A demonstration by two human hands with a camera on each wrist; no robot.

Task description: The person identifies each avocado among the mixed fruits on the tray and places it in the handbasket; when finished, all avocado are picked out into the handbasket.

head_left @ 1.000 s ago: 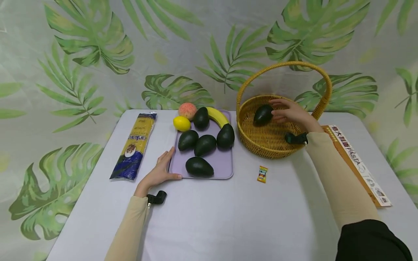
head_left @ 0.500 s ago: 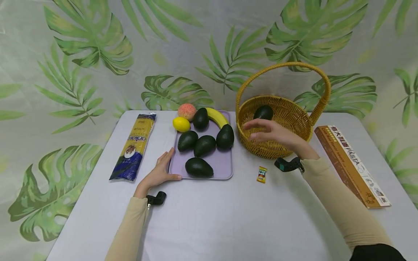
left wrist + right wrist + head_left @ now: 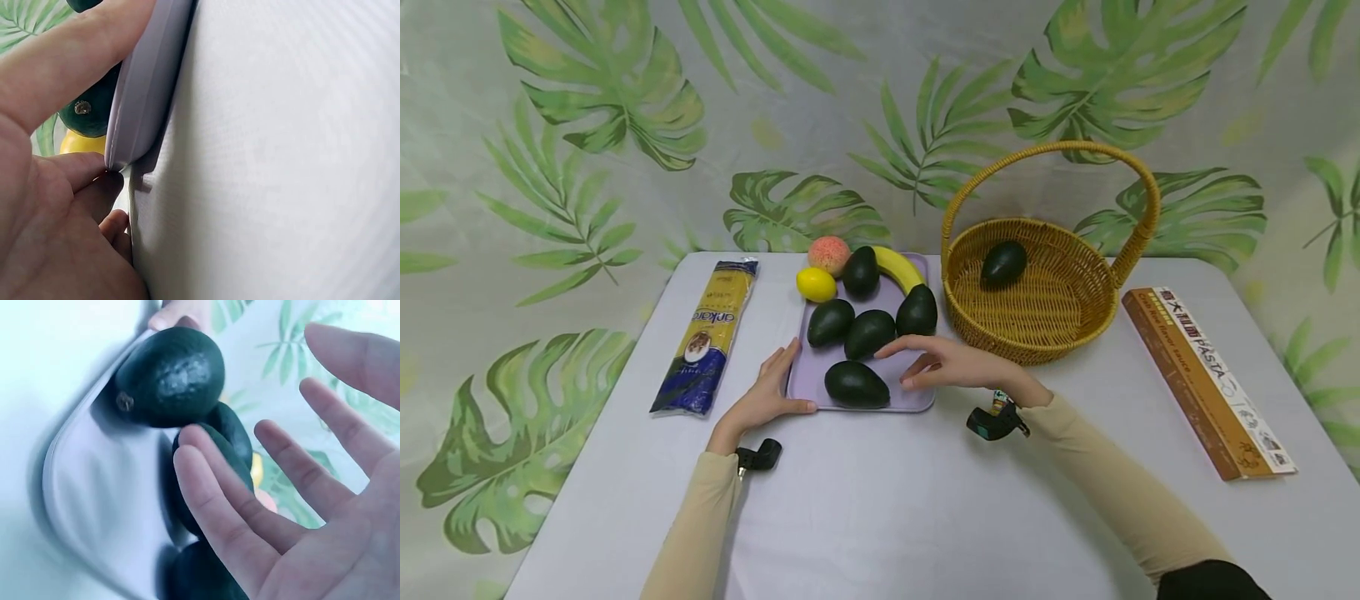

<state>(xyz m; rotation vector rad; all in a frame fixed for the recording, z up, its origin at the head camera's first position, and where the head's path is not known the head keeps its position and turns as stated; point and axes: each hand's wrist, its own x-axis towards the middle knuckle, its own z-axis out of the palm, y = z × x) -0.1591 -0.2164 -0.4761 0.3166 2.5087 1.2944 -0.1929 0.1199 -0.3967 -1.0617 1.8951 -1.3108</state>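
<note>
A lilac tray (image 3: 917, 392) carries several dark green avocados, one lying alone at its front (image 3: 857, 384). My left hand (image 3: 763, 396) rests at the tray's front left corner, thumb along the front rim and fingers along the left side. Above the tray's right part, my right hand (image 3: 951, 362) holds nothing. Its fingers are spread and point toward the front avocado (image 3: 175, 378), apart from it in the right wrist view. Another avocado (image 3: 1003, 264) lies in the wicker basket (image 3: 1037, 346) at the back right.
A lemon (image 3: 816, 285), a peach (image 3: 829, 255) and a banana (image 3: 901, 271) are at the tray's back. A blue and yellow pasta bag (image 3: 706, 333) lies left, a pasta box (image 3: 1210, 383) right. The right wrist partly covers a small wrapped snack (image 3: 999, 400).
My right hand has let go of the avocado in the basket and moved left and nearer, out over the tray. My left hand has stayed at the tray corner.
</note>
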